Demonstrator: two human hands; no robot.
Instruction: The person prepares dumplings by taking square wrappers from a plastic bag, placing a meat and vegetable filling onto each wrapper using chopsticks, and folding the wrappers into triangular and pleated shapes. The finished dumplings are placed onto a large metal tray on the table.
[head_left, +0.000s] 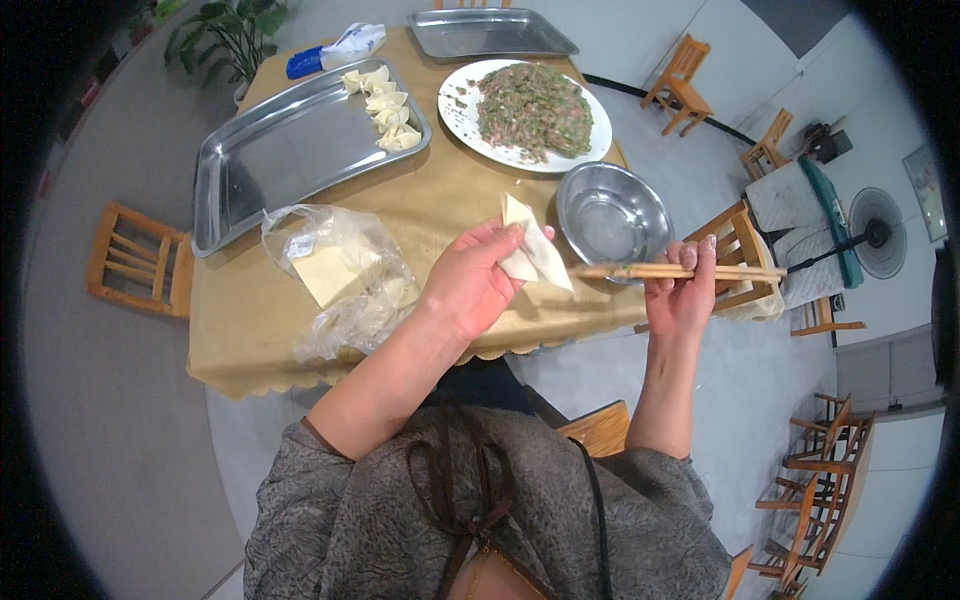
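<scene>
Between the thumb and fingers of my left hand (476, 274) is a folded dough wrapper (538, 255), its corner pointing down to the right. My right hand (682, 281) grips a pair of wooden chopsticks (622, 271), held nearly level, with bits of filling on their tips close to the wrapper. Behind the chopsticks stands a round metal bowl (611, 206). A white plate (461, 131) bears a large mound of minced meat and green filling (536, 109). To the left, square wrappers (326, 274) lie in a clear plastic bag (367, 326).
A metal tray (277, 150) at the left holds several folded wontons (390, 116) along its right side. Another metal tray (491, 34) lies at the far edge, near a blue and white packet (337, 51). Wooden chairs (142, 259) and a fan (876, 232) stand around the table (450, 180).
</scene>
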